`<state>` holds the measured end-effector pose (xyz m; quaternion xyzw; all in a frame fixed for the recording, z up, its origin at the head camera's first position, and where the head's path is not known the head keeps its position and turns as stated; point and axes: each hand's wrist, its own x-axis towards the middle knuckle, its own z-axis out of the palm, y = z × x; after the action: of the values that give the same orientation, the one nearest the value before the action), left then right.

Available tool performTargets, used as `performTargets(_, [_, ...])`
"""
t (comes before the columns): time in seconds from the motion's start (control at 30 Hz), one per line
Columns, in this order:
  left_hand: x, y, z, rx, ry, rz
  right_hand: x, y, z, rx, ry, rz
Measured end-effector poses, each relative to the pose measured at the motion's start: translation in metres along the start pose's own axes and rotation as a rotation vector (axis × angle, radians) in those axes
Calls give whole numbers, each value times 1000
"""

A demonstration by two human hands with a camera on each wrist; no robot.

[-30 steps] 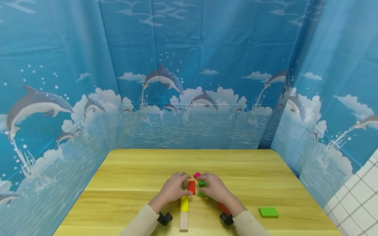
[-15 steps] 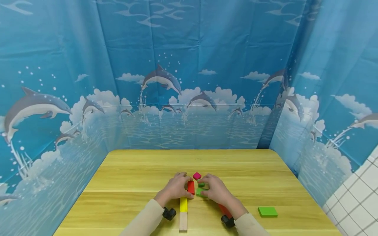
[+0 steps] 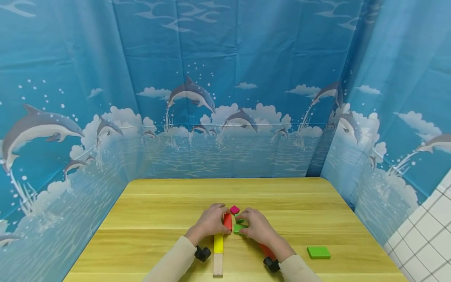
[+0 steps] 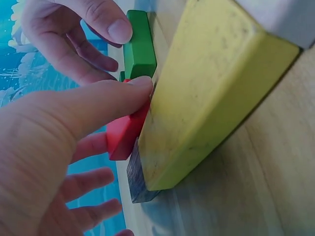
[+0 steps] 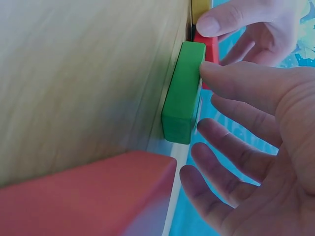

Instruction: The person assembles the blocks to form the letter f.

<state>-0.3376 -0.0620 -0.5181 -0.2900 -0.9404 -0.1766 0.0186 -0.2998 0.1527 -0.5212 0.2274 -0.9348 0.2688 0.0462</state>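
Observation:
A red block [image 3: 227,222] stands beside a row of blocks, with my left hand [image 3: 211,221] gripping it between thumb and index finger. In the left wrist view the thumb presses on the red block [image 4: 127,132]. Facing it, my right hand [image 3: 258,227] curls thumb and fingers around a green block [image 3: 238,229]; the right wrist view has the thumb tip on the edge of this green block [image 5: 184,91]. A second green block [image 3: 239,219] lies just behind, by the right index finger. Past both hands is a pink block [image 3: 234,210].
A yellow block [image 3: 218,244] and a plain wooden block [image 3: 218,265] run in line toward me; a dark block [image 4: 140,179] touches the yellow one's far end. A red-orange block [image 3: 267,250] lies under my right wrist. Another green block [image 3: 318,252] lies farther right on the wooden table [image 3: 158,250].
My left hand has closed in around the red block, covering the dark block in the head view. The green block at my right thumb has shifted slightly away from me.

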Motion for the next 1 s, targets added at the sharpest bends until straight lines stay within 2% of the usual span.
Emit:
performTargets(0.33, [-5, -5, -14, -77, 36, 3, 3, -3, 2, -24, 8, -4])
performTargets(0.73, [-11, -16, -35, -147, -5, -86, 7, -16, 7, -11, -13, -63])
performTargets(1.0, [-18, -32, -39, -134, -1, -118, 6, -27, 18, -50, -40, -133])
